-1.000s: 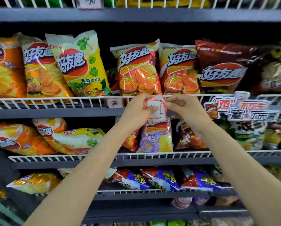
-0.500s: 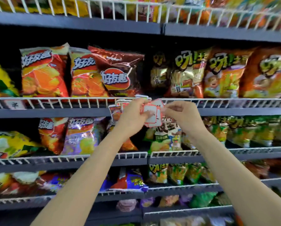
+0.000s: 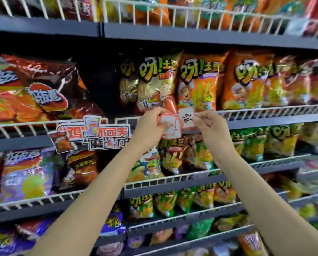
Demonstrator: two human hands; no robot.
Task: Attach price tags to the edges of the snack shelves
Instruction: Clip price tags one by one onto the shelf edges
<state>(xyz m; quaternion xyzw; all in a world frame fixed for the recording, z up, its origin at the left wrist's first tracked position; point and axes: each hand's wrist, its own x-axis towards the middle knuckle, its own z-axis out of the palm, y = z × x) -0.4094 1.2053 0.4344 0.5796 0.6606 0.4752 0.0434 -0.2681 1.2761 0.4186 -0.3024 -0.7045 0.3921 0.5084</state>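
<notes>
**Two hands, one price tag drawn clear of the stack**

Two bare hands meet in front of the white wire rail of the grey snack shelf [image 3: 265, 109]. The right hand [image 3: 208, 124] pinches a single white, red-bordered paper price tag [image 3: 186, 118] between thumb and curled fingers, gripping it at its right edge. That tag stands on end: its long axis runs roughly top to bottom, leaning slightly, and its handwritten figures read sideways along that axis. Its printed face is turned toward the camera. It lies just to the left of the right hand, its upper part overlapping the wire rail, with an orange potato-stick snack bag [image 3: 197, 85] behind it.

The left hand [image 3: 150, 124] holds a small fanned stack of matching red-bordered tags [image 3: 170, 127], fingers curled round it from the left and thumb on top. The stack sits lower than the single tag and just touches or overlaps its left edge; which one, I cannot tell.

Half a second ago both hands were on one bundle and no tag stood apart; now one has been separated. The view has also shifted right, so a cut-out promotional sign with red Chinese lettering [image 3: 93, 133], earlier hidden behind the left hand, hangs from the rail well left of it.
</notes>
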